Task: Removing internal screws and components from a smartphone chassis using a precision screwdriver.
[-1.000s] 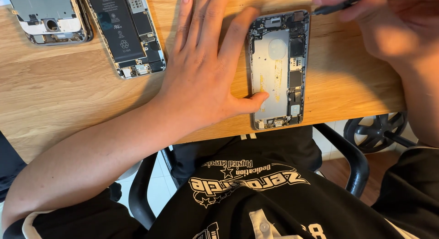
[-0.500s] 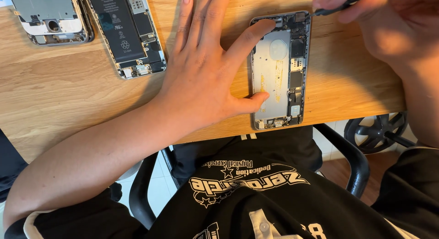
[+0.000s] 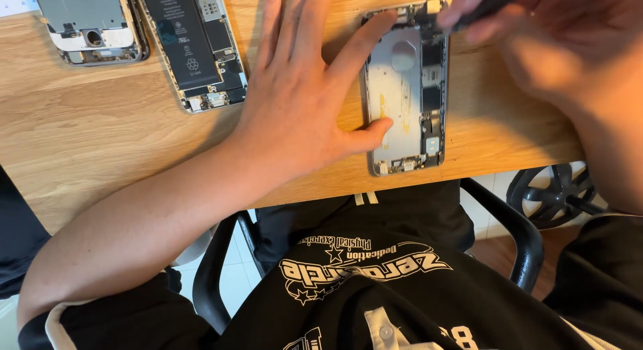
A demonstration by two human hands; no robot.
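Moved since the earlier frames: right hand [image 3: 562,48] lower and further left, now blurred, with the dark tool [image 3: 485,7] brought down from beyond the phone's corner onto its top right. Left index finger, lying short of the frame a second ago, set on the top left corner by the half-second mark and unchanged since.

Left hand [image 3: 301,102] flat on the table [image 3: 100,142], palm down, fingers spread wide, holding nothing. Index fingertip touching the top left corner of the opened phone [image 3: 405,89]; thumb tip pressed on the bare metal plate near its lower left edge. Forearm running down and left from the wrist, off the table's near edge, bare to the elbow.

Right hand entering from the upper right, fingers curled around the dark tool, tip of the tool at the phone's top edge. Exact grip lost in blur.

Opened phone lying flat near the table's near edge, long side pointing away, between the two hands, with circuit parts down its right side.

Further left, well apart: second opened phone [image 3: 191,45] with a black battery, tilted slightly, and just beside it a third phone shell [image 3: 90,22] at the top left corner.

Below the table: black chair arms [image 3: 516,223] and a wheel [image 3: 556,196] at the right.
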